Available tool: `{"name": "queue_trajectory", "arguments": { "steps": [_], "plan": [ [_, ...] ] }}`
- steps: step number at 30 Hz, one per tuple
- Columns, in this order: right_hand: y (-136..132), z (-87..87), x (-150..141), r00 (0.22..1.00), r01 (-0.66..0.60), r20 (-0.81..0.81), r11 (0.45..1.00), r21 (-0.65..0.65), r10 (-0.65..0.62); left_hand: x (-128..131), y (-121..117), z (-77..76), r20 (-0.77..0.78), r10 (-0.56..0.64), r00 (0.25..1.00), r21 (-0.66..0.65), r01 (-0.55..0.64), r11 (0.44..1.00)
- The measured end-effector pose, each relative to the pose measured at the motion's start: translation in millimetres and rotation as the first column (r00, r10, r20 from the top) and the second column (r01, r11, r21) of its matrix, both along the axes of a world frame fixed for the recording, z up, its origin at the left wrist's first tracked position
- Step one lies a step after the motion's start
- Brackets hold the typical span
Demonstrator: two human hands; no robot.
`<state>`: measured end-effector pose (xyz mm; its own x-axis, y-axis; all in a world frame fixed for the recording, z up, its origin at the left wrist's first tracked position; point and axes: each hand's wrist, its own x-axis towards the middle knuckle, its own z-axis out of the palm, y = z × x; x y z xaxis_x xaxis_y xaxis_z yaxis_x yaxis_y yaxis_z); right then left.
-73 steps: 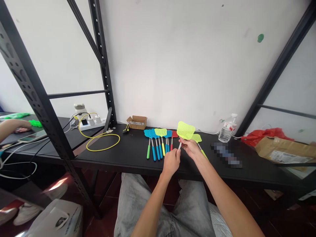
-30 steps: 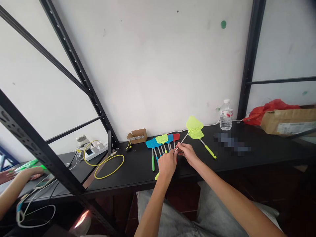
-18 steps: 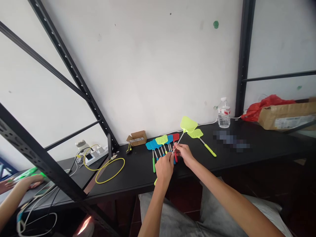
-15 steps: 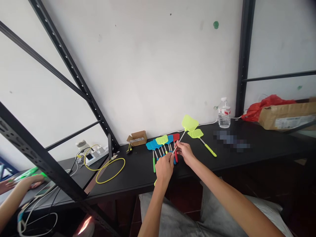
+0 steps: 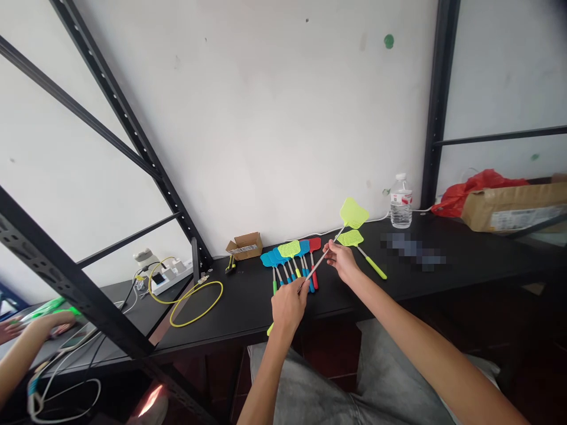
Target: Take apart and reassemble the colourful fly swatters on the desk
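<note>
Against the white wall [image 5: 266, 118], over the black tabletop [image 5: 230, 313], my left hand [image 5: 287, 313] grips the handle of a yellow fly swatter [image 5: 354, 212]. My right hand [image 5: 343, 262] pinches its thin shaft, just beside a row of blue, yellow and red swatters [image 5: 290, 251].

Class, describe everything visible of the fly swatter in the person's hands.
The fly swatter has a lime-yellow perforated plastic head, tilted up above the black tabletop, on a thin metal shaft. The person's left hand grips the shaft low down, a lime grip showing beneath it; the right hand's fingers touch it higher up.
</note>
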<state>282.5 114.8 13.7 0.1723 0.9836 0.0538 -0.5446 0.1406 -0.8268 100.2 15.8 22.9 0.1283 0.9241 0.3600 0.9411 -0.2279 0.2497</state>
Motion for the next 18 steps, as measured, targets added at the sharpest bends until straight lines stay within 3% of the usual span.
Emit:
{"name": "queue_trajectory", "arguments": {
  "steps": [11,18],
  "plan": [
    [0.8,5.2,4.9,0.999,0.046,-0.014,0.999,-0.025,-0.046,-23.7,-14.0,-7.9,-0.071,0.046,0.996,0.041,-0.043,0.998],
    [7.1,2.6,21.2,0.991,0.120,-0.050,0.990,-0.072,-0.123,-50.7,-26.5,-17.9,-0.108,0.015,0.994,0.068,-0.008,0.998]
  ]
}}
